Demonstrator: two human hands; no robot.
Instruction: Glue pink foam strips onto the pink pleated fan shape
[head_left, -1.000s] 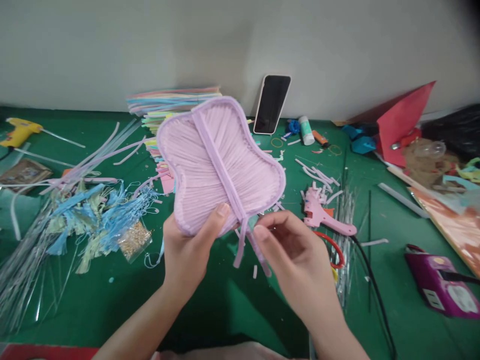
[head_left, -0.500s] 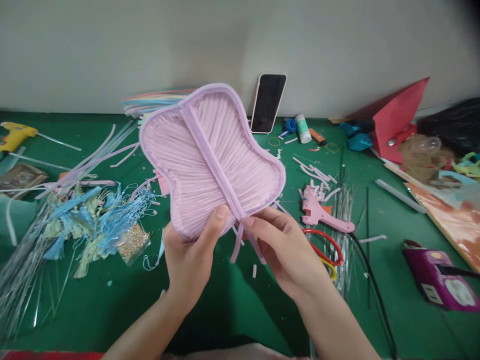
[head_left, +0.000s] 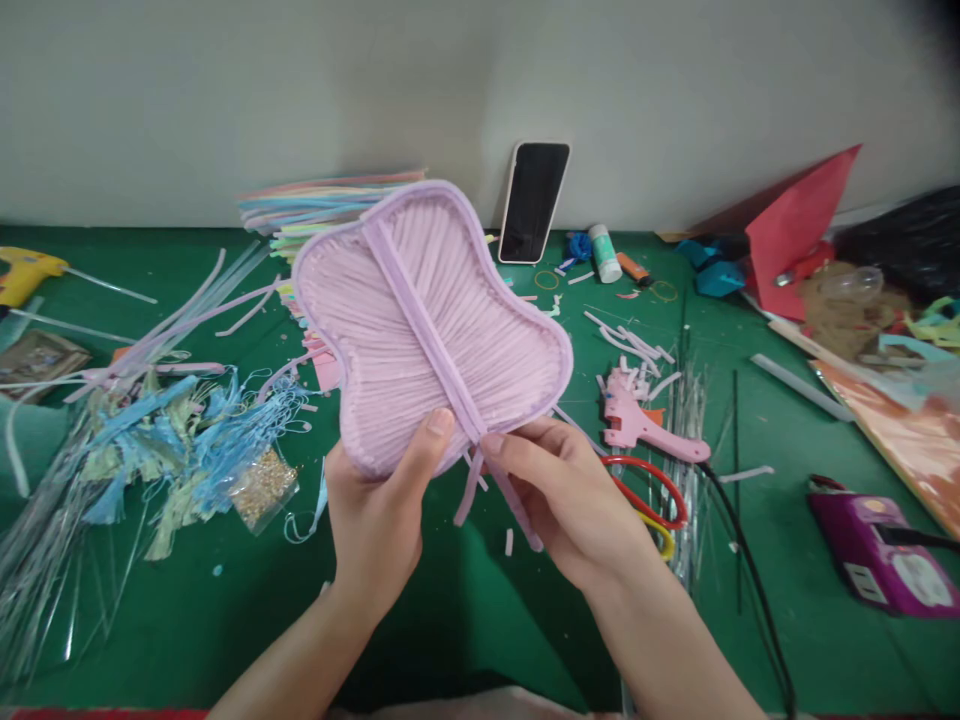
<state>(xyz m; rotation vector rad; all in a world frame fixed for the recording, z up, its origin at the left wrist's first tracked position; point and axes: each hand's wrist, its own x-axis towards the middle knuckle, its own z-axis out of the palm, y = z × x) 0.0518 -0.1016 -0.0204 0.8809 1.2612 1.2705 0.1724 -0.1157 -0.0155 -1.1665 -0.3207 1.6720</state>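
A lilac butterfly-shaped piece made of pipe cleaners [head_left: 375, 340] is held up in front of me, tilted. A darker purple strip [head_left: 424, 325] runs across its middle, and loose pipe cleaner ends [head_left: 469, 490] hang below the lower edge. My left hand [head_left: 390, 500] grips the lower left edge, thumb on the front and fingers behind. My right hand [head_left: 559, 475] pinches the bottom of the strip, where the loose ends come out. Its fingertips are partly hidden behind the piece.
On the green table [head_left: 480, 610] lie a pink glue gun [head_left: 637, 420], red-handled scissors [head_left: 652, 490], blue tassels [head_left: 247, 430], a bag of gold beads [head_left: 262, 485] and a purple device [head_left: 885, 555]. A phone [head_left: 535, 205] leans on the wall; a yellow glue gun [head_left: 30, 275] lies far left.
The butterfly piece has tipped slightly, its top edge now a little lower and further right. Its loose ends have spread slightly apart. Both hands keep their hold.
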